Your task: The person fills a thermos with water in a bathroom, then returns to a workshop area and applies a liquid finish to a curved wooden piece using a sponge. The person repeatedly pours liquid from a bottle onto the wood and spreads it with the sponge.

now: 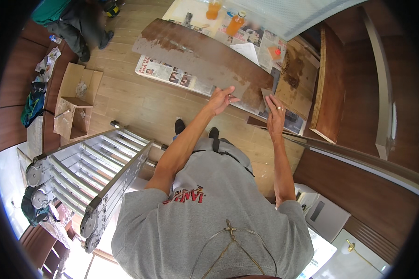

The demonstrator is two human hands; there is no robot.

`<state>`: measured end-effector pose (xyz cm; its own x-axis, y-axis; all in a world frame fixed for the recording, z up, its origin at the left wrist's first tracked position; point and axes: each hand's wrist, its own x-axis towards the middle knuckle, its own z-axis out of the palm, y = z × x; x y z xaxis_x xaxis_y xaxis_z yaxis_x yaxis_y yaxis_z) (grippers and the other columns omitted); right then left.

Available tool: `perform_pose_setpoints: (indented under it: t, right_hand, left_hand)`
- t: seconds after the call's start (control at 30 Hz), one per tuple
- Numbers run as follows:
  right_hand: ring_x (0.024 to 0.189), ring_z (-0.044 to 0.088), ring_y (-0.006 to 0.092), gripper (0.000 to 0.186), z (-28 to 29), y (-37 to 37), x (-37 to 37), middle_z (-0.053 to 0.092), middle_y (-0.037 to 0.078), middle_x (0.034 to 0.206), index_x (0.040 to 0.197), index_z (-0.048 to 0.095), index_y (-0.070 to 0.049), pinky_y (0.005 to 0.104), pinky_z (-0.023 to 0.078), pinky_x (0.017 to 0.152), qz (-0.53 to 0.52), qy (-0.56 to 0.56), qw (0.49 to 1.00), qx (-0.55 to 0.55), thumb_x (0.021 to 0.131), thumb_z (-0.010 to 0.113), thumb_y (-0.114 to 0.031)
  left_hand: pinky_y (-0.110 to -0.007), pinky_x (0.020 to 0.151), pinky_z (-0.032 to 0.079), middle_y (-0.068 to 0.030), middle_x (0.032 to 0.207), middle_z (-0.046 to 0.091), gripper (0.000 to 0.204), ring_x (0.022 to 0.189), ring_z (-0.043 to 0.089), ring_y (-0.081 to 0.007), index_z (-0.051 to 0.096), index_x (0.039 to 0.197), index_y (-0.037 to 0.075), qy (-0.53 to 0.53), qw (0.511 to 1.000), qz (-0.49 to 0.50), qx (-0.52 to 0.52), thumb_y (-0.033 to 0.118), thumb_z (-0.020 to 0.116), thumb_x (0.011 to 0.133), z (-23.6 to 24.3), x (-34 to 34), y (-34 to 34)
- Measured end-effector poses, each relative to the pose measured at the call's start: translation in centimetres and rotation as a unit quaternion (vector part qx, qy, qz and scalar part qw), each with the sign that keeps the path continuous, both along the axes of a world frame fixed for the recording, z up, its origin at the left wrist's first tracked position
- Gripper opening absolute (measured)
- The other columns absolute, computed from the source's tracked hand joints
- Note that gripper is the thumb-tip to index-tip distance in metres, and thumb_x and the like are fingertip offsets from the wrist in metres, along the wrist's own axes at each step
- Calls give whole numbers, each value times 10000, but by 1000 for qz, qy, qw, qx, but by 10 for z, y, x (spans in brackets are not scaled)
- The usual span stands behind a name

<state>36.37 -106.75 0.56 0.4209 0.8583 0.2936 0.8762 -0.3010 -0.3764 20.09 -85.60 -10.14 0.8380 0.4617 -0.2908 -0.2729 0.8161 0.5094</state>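
A long wooden board, partly stained dark brown, lies slanted over newspapers on the wood floor. My left hand grips the board's near edge close to its right end, and a ring shows on one finger. My right hand, also ringed, holds a small grey-brown pad against the board's right end. Both forearms reach forward from my grey shirt.
A folded aluminium ladder lies at my left. An open cardboard box sits beyond it. Two orange bottles stand at the far side. Stained cardboard and a wooden panel lie right. Another person stands far left.
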Motion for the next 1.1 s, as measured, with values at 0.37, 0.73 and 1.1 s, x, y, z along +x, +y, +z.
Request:
perform_pose_setpoints:
  t: [0.37, 0.73, 1.1]
  right_hand:
    - [1211, 636, 350, 552, 50, -16, 16, 692, 122, 1324, 1403, 680, -190, 485, 423, 1108, -1, -30, 997, -66, 919, 606, 66]
    - [1008, 669, 403, 347, 66, 46, 34, 716, 183, 1063, 1318, 710, -162, 498, 506, 882, 18, -12, 988, -156, 1014, 589, -45]
    - [1075, 681, 396, 396, 71, 26, 10, 731, 152, 1155, 1234, 744, -128, 455, 538, 898, 47, 23, 992, -111, 932, 609, 88]
  left_hand:
    - [-538, 972, 596, -54, 1236, 633, 288, 1076, 660, -239, 601, 1277, 65, 9, 999, 6, -31, 127, 704, 1016, -5, -1, 0]
    - [-510, 946, 618, -11, 980, 662, 119, 846, 683, -169, 671, 1091, 62, 18, 998, 45, -49, 123, 729, 1007, 19, -3, -5]
    - [-531, 961, 588, -37, 1189, 648, 227, 1036, 658, -209, 633, 1235, 83, -18, 999, 14, -38, 116, 693, 1019, -1, 0, -1]
